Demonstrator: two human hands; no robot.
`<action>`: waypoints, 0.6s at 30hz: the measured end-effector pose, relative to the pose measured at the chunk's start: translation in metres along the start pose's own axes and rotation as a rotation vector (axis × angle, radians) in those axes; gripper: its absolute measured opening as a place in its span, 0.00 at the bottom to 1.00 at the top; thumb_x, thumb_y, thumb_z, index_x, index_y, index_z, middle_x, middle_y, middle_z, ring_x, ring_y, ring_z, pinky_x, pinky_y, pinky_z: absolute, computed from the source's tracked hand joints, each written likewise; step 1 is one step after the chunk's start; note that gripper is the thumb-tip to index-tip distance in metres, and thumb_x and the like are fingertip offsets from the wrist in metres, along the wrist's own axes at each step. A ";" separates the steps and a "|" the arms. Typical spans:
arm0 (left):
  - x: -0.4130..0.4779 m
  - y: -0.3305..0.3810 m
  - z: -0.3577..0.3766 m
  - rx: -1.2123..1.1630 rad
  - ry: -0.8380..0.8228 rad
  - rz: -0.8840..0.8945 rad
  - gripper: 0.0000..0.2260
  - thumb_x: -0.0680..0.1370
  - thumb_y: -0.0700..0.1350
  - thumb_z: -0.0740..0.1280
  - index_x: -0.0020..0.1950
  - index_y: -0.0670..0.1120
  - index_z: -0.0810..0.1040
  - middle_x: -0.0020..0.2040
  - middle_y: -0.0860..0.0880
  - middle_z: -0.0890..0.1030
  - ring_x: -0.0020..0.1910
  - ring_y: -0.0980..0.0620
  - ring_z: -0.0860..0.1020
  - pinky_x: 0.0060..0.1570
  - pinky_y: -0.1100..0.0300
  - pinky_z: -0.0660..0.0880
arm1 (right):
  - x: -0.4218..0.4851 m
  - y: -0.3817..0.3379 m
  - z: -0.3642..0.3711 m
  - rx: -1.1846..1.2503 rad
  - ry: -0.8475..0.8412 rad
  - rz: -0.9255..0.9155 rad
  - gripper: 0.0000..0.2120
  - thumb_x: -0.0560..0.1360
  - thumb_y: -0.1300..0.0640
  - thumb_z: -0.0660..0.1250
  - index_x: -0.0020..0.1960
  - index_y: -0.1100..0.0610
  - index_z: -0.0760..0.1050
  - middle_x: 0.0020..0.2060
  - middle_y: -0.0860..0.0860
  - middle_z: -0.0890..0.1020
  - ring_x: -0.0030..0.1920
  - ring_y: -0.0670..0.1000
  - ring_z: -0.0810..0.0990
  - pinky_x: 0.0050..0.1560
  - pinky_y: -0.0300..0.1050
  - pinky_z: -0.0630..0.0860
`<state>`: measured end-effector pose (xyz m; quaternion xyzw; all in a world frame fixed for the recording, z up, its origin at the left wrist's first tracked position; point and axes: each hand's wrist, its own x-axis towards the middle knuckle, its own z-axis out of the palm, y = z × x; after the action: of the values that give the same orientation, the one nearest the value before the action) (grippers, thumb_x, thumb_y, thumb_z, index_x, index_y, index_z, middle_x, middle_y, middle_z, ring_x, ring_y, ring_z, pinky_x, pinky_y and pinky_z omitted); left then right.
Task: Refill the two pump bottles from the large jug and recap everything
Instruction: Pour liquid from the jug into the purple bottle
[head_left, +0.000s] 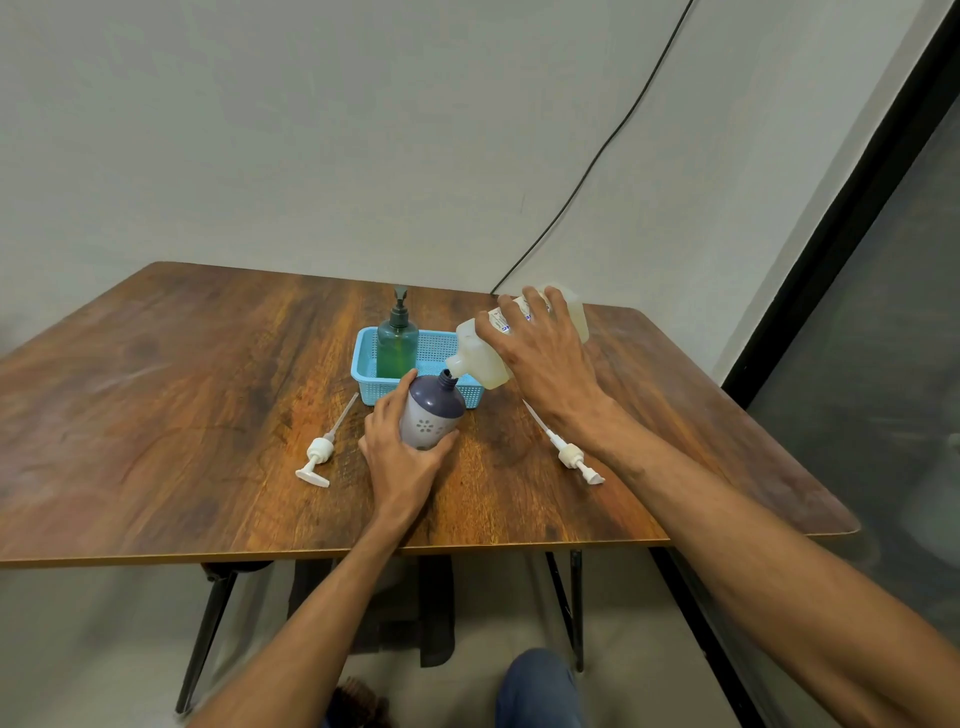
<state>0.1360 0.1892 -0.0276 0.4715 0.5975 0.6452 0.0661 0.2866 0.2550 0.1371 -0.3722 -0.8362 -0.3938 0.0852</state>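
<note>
Two white pump heads laid on wooden table (156, 415): left pump head (318, 453), right pump head (571, 456). Uncapped purple bottle (434, 413), flower print on white lower band, clasped by left hand (402, 457). Translucent jug (511, 338) tipped by right hand (545, 358), spout held at bottle neck; label print illegible. Green pump bottle (397, 343) stood capped in blue basket (366, 371).
</note>
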 end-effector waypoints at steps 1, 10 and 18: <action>0.000 0.000 0.000 -0.002 -0.001 0.000 0.40 0.67 0.56 0.78 0.76 0.57 0.66 0.71 0.48 0.75 0.68 0.49 0.72 0.67 0.36 0.71 | 0.000 0.000 0.000 0.002 0.003 -0.002 0.28 0.68 0.61 0.77 0.66 0.56 0.74 0.61 0.63 0.79 0.59 0.67 0.77 0.62 0.66 0.71; 0.001 0.000 0.000 0.001 0.002 -0.007 0.39 0.67 0.56 0.78 0.76 0.58 0.66 0.71 0.49 0.74 0.67 0.50 0.72 0.67 0.37 0.71 | 0.004 0.000 0.002 -0.030 0.000 -0.008 0.32 0.65 0.55 0.80 0.66 0.54 0.73 0.60 0.61 0.79 0.59 0.66 0.77 0.62 0.64 0.71; 0.000 0.000 0.001 0.002 0.011 0.000 0.39 0.67 0.56 0.78 0.76 0.56 0.67 0.70 0.49 0.75 0.67 0.51 0.72 0.66 0.36 0.72 | 0.005 -0.001 0.000 -0.036 0.008 -0.021 0.32 0.65 0.57 0.80 0.65 0.55 0.73 0.61 0.62 0.78 0.61 0.67 0.76 0.64 0.65 0.70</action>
<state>0.1362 0.1901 -0.0279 0.4681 0.5985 0.6472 0.0620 0.2827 0.2574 0.1388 -0.3630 -0.8325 -0.4112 0.0777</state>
